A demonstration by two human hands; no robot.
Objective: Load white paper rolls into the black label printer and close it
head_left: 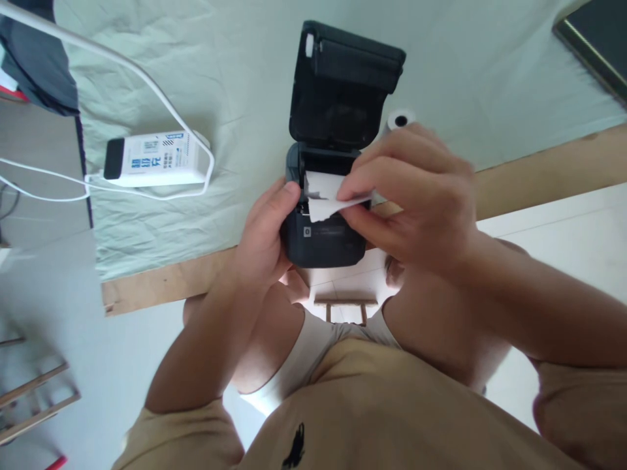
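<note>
A black portable label printer (326,245) with its lid (343,91) swung up is held over the table's front edge. My left hand (267,225) grips its left side, the thumb on the rim by the opening. Inside the compartment sits a white paper roll (321,183). My right hand (411,189) pinches the loose end of the paper (326,207) between thumb and fingers, at the printer's right side. Just behind the right hand, a second white paper roll (401,119) with a dark core stands on the cloth, partly hidden by that hand.
A white power bank (161,158) with a white cable (147,78) lies at left on the pale green cloth (235,85). A dark box-like object (597,46) is at the far right. The wooden table edge (166,284) runs across in front of my knees.
</note>
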